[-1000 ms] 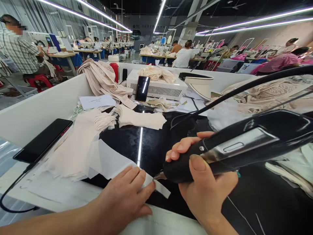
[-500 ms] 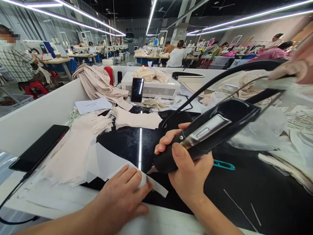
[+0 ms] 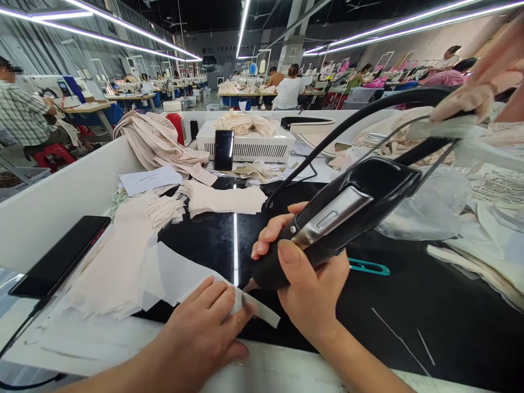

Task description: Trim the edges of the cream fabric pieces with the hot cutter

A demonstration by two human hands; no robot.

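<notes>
A walled workstation (image 3: pixel 61 202) with raised white sides holds the spread beyond the left fingers: stacked cloth, a phone, a paper and a white vented box (image 3: pixel 245 155) with a crumpled cream bundle (image 3: pixel 245 123) on top. A clear plastic bag (image 3: pixel 429 207) lies beyond and to the right of the right fingers; what it holds, if anything, is hard to tell.

The right hand (image 3: pixel 311 278) has its fingers and thumb clamped around a black handheld tool (image 3: pixel 339 213), glossy and thick-bodied, with a long silver lever along its upper face and a rounded dark nose. The tool is tilted, its nose low near the left fingertips; whether its small tip touches cloth is unclear. The left hand (image 3: pixel 204 322) lies palm down, its fingers close together and the thumb apart, on a thin white cloth piece (image 3: pixel 180 273). That piece is smooth and slightly sheer, broad to the left of the fingers and narrowing to a strip that pokes out past them to the right.

Left of the left fingers is a fanned stack (image 3: pixel 118 251) of matte, pale beige cloth with ragged edges; beyond the fingers sits a smaller wavy-edged stack (image 3: pixel 225 197). Both lie partly over the shiny black tabletop (image 3: pixel 409 316). A flat teal tool (image 3: pixel 370 266) with a long slot rests just beside the right hand. Farther beyond it, a co-worker's hand (image 3: pixel 487 82) is at the dark cable (image 3: pixel 356 114).
</notes>
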